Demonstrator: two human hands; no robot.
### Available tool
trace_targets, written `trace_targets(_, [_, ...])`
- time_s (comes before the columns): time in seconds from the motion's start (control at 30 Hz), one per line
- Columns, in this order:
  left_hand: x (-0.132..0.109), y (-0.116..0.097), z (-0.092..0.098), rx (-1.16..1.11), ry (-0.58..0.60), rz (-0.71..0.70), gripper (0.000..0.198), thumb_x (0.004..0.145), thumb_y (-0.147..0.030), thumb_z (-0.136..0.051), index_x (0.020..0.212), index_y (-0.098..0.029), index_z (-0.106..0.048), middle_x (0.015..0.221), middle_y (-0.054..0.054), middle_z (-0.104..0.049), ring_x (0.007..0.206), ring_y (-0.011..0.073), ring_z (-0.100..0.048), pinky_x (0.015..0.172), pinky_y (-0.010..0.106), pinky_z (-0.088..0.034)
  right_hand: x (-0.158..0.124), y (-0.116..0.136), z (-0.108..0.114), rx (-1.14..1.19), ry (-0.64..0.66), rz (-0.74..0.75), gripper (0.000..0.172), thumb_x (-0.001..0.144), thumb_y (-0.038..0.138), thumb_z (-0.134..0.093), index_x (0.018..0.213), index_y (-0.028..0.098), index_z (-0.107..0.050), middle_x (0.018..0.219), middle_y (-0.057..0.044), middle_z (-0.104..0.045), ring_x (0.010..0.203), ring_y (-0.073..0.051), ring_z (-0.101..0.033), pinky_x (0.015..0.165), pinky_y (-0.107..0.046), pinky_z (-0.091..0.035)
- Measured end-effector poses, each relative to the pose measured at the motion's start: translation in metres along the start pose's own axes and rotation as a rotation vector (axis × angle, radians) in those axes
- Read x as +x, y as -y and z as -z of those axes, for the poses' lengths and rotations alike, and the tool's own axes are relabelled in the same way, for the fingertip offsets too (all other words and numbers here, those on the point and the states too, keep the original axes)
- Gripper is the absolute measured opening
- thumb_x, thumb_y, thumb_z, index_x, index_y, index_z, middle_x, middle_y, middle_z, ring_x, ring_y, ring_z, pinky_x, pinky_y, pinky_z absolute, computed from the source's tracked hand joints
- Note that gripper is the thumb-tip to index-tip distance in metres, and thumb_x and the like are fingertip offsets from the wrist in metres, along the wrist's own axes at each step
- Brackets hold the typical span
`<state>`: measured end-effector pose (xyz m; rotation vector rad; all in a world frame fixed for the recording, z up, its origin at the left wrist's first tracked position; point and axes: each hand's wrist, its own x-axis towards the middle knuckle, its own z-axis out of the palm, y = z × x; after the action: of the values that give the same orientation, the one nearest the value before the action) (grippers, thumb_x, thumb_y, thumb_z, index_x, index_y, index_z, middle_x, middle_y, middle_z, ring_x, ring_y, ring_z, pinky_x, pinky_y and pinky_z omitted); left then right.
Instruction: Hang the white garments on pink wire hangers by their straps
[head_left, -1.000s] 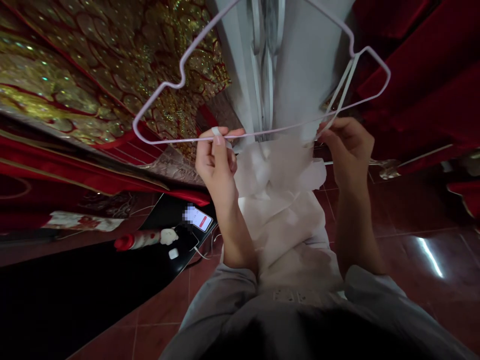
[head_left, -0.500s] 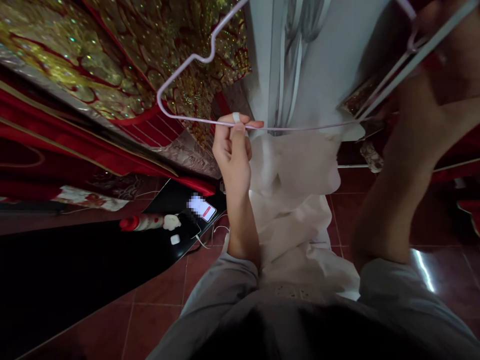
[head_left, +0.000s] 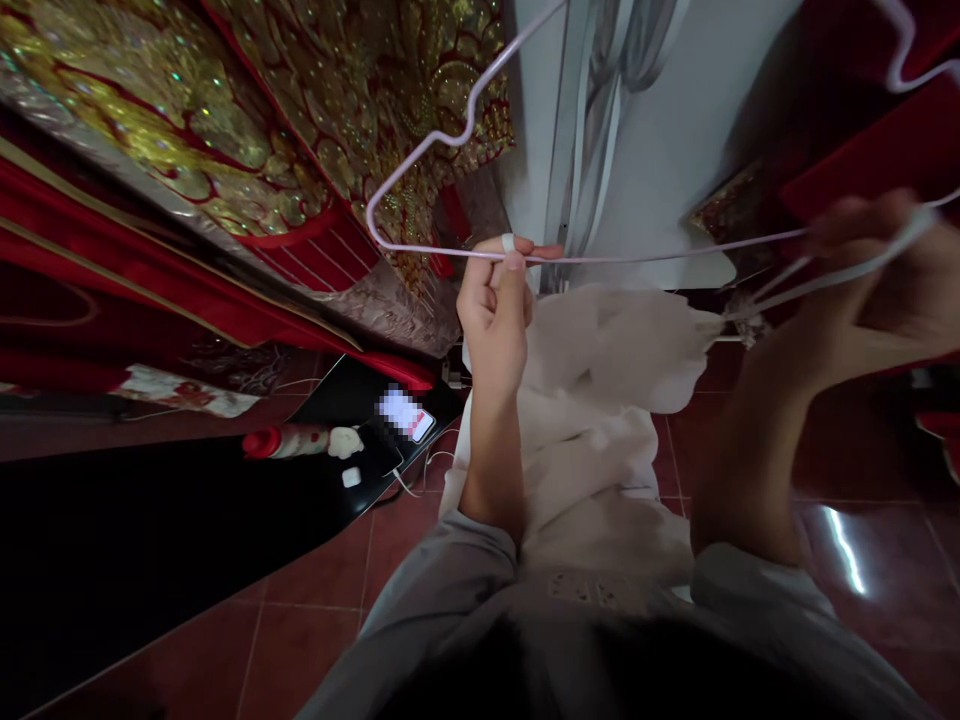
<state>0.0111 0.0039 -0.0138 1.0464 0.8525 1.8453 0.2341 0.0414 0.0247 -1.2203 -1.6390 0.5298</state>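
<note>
A pale pink clothes hanger (head_left: 373,215) stretches across the front of me, its bottom bar running almost level. My left hand (head_left: 491,315) pinches that bar between thumb and fingers, one finger extended along it; something white wraps a finger. At the other end, my right hand (head_left: 877,280) is smeared by motion, closed around a white strap (head_left: 814,285) beside the bar. The strap runs down to the gathered side of a white garment (head_left: 592,450), which hangs in folds below the hanger and against my front.
Red and gold sequinned clothing (head_left: 300,130) hangs at the left. A black table (head_left: 187,530) below carries a lit phone (head_left: 405,412), a red-capped bottle (head_left: 289,441) and a small white case (head_left: 351,477). Pale straps (head_left: 607,120) hang on the grey panel ahead. Red tiles (head_left: 315,640) cover the floor.
The hanger and my left hand have shifted right. My right hand has come lower, with the strap still in it, and more of the hanger's right end now shows.
</note>
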Motion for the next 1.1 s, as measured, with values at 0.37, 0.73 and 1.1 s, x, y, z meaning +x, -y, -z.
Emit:
trace_targets(0.37, [0.013,0.012,0.044,0.225,-0.308,-0.397,0.028,0.114,-0.026,-0.043,0.110,-0.022,-0.071,0.131,0.006,-0.072,0.128,0.0233,-0.063,0.092,0.041,-0.054,-0.039,0.000,-0.009,-0.177,-0.202,0.366,0.035,0.102,0.047,-0.057,0.127,0.027,-0.073,0.105,-0.006,-0.079,0.111,-0.026,-0.067,0.109,-0.054,-0.048])
trace_targets(0.73, [0.071,-0.084,0.060,0.377,0.188,-0.137,0.033,0.082,-0.013,-0.091,0.112,-0.012,-0.077,0.102,0.004,-0.075,0.102,0.0221,-0.070,0.097,0.036,-0.060,-0.040,0.003,-0.011,-0.231,-0.168,0.348,0.033,0.098,0.047,-0.061,0.123,0.029,-0.072,0.105,-0.003,-0.079,0.105,-0.025,-0.066,0.104,-0.053,-0.048])
trace_targets(1.1, [0.070,-0.070,0.051,0.395,0.032,-0.082,0.021,0.098,-0.017,-0.075,0.079,-0.012,-0.068,0.071,0.000,-0.059,0.072,0.0121,-0.054,0.066,0.025,-0.044,-0.041,0.008,-0.001,-0.243,-0.174,0.346,0.034,0.098,0.046,-0.062,0.129,0.035,-0.070,0.104,-0.001,-0.079,0.106,-0.028,-0.065,0.104,-0.057,-0.047])
